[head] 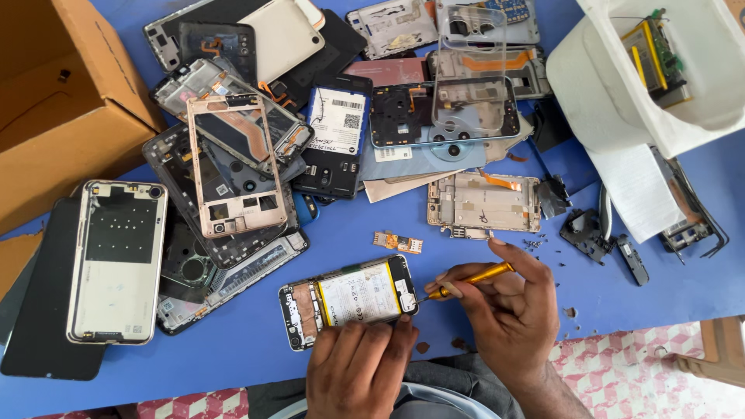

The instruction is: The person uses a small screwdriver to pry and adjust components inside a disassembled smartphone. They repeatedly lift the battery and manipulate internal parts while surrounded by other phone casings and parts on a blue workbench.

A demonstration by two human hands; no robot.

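I see left hand point(358, 365) fingers pinning opened phone point(349, 299) on blue counter point(248, 341); right hand point(504, 310) fingers gripping yellow screwdriver point(472, 279), tip at phone edge.

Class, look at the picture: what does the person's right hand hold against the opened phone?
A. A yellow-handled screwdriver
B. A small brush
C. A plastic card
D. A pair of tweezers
A: the right hand grips a yellow-handled screwdriver whose tip meets the edge of the opened phone, which the left hand steadies.

Bright, even daylight with soft, short shadows. Focus is sharp throughout. Mild glare whitens the white bag point(621, 85) at the upper right.
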